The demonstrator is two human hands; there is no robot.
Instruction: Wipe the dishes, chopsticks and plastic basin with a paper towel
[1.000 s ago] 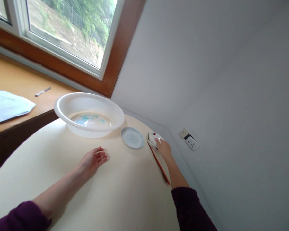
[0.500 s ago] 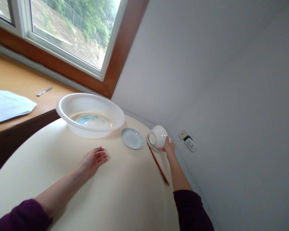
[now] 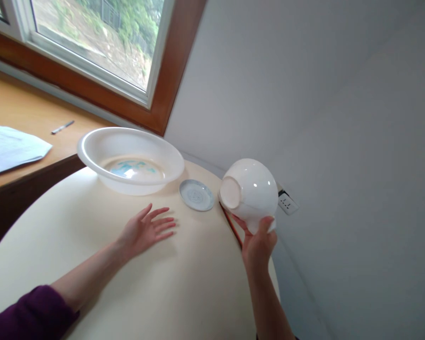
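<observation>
A white bowl [image 3: 257, 189] is tilted on its side in the air, its round foot facing left. My right hand [image 3: 258, 241] grips it by the rim, thumb on one side and fingers on the other. Behind the bowl, a reddish-brown chopstick-like stick [image 3: 231, 225] lies on the table, partly covered from view. My left hand [image 3: 147, 231] is open over the table with its fingers spread, holding nothing. Just beyond its fingertips sits a small pale blue-grey plate [image 3: 196, 195].
A large translucent white basin [image 3: 143, 189] with a blue pattern inside stands at the back of the round cream table [image 3: 184, 288]. On the wooden desk [image 3: 21, 101] at left are papers [image 3: 12, 147] and a pen [image 3: 63, 127]. Walls border the right side, with a socket [image 3: 288, 203].
My right hand has lifted the bowl up and closer to me, off the dish it was over. My left hand has spread its fingers and shifted slightly right.
</observation>
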